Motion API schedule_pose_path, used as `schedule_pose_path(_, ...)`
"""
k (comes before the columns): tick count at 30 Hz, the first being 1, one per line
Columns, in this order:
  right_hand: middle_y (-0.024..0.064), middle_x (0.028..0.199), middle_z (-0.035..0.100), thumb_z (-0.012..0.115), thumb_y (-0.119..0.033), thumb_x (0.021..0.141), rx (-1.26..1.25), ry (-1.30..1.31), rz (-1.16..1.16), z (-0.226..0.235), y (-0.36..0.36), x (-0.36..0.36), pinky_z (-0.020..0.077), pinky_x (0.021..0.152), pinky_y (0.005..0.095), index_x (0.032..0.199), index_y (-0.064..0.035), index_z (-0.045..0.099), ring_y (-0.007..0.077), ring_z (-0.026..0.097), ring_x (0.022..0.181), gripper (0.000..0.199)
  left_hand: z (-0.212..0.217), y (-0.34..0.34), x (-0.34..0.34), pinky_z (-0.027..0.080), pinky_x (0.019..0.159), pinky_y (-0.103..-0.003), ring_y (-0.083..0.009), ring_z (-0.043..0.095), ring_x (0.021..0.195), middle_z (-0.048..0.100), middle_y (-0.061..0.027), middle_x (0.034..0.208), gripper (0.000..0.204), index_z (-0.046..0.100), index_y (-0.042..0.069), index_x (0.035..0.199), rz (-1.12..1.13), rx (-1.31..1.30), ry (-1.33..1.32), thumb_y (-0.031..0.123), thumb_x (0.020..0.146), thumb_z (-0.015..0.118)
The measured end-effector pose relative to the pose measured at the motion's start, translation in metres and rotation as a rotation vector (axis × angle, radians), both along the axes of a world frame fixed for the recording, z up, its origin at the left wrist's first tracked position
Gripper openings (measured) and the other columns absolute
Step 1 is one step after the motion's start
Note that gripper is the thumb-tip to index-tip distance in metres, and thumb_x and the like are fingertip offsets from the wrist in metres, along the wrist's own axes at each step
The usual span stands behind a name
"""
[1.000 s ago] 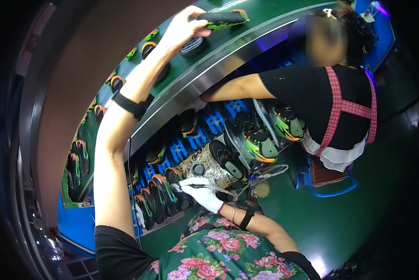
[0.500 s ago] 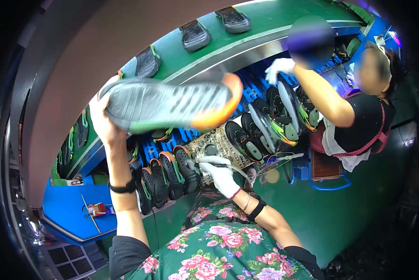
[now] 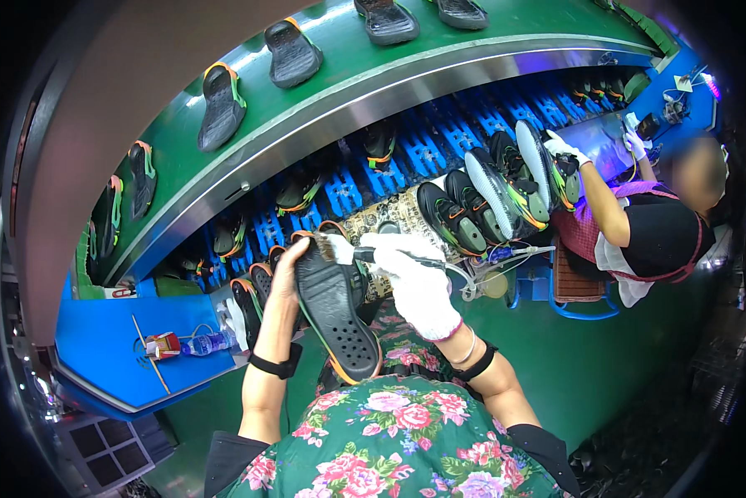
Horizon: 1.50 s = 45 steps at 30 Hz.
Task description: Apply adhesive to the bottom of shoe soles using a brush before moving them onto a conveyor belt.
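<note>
Sole (image 3: 339, 311), black with an orange-and-green rim, slants below my fingertips, its holed end toward my floral apron (image 3: 373, 440); my bare left hand (image 3: 286, 274) grips its upper left edge. My white-gloved right hand (image 3: 413, 278) is closed round a brush (image 3: 361, 255), whose bristles touch the sole's upturned face near my left fingers. Left of those stands a row of similar soles (image 3: 261, 282); right of my gloved fingers lean black-and-grey shoes (image 3: 449, 219). Farther right sits a co-worker (image 3: 667, 236). Beyond both my hands, more soles (image 3: 294, 56) lie on a green belt (image 3: 344, 62).
</note>
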State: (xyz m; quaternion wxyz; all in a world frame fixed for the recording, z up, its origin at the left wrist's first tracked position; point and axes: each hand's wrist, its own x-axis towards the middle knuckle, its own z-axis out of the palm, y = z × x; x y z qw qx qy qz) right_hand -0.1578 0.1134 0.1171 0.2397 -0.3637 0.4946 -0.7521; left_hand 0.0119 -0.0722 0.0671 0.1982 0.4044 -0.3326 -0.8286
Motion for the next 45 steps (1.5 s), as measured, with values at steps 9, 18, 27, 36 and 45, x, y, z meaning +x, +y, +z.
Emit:
schedule_pose_path(9, 0.0125, 0.11, 0.071, 0.064, -0.005, 0.091, 0.444, -0.506, 0.31, 0.001, 0.02, 0.019, 0.0561, 0.069, 0.0322, 0.124, -0.0016, 0.064, 0.0194, 0.068, 0.081, 0.034, -0.01, 0.086, 0.008, 0.038, 0.106, -0.065, -0.0532, 0.05, 0.125, 0.046, -0.0329, 0.143, 0.114, 0.036, 0.003, 0.15, -0.261, 0.755, 0.748, 0.091, 0.078, 0.035)
schedule_pose_path(18, 0.0117, 0.087, 0.07, 0.067, 0.002, 0.088, 0.356, -0.574, 0.261, 0.033, 0.023, 0.009, 0.0573, 0.059, 0.0258, 0.114, 0.0073, 0.068, 0.0153, 0.069, 0.068, 0.026, 0.015, 0.101, -0.012, 0.049, 0.077, -0.046, -0.0312, 0.059, 0.079, 0.062, -0.0195, 0.1, 0.109, 0.055, 0.005, 0.125, -0.139, 0.629, 0.626, 0.096, 0.075, 0.023)
schedule_pose_path(27, 0.0156, 0.094, 0.072, 0.072, 0.006, 0.077, 0.084, 0.507, 0.03, 0.051, 0.003, -0.004, 0.0549, 0.066, 0.0282, 0.098, 0.004, 0.072, 0.0184, 0.07, 0.076, 0.021, 0.033, 0.094, -0.025, 0.044, 0.105, -0.047, -0.0308, 0.057, 0.118, 0.057, -0.0132, 0.133, 0.091, 0.044, 0.014, 0.144, 0.109, 0.491, 0.636, 0.084, 0.088, 0.026)
schedule_pose_path(36, 0.0157, 0.1, 0.072, 0.072, 0.004, 0.075, 0.079, 0.857, -0.125, 0.064, -0.013, -0.014, 0.0552, 0.075, 0.0324, 0.099, 0.0019, 0.072, 0.0243, 0.07, 0.086, 0.024, 0.038, 0.114, -0.041, 0.038, 0.111, -0.047, -0.0284, 0.047, 0.132, 0.046, -0.0095, 0.148, 0.091, 0.035, 0.012, 0.152, 0.048, 0.12, 0.473, 0.08, 0.092, 0.024)
schedule_pose_path(45, 0.0125, 0.107, 0.073, 0.074, -0.002, 0.075, 0.249, 0.409, 0.083, 0.046, 0.024, 0.003, 0.0538, 0.084, 0.0357, 0.109, -0.0025, 0.073, 0.0274, 0.07, 0.096, 0.033, -0.006, 0.111, -0.044, 0.045, 0.105, -0.042, -0.0258, 0.06, 0.116, 0.062, -0.0112, 0.126, 0.103, 0.053, 0.006, 0.134, -0.008, 0.299, 0.788, 0.089, 0.084, 0.021)
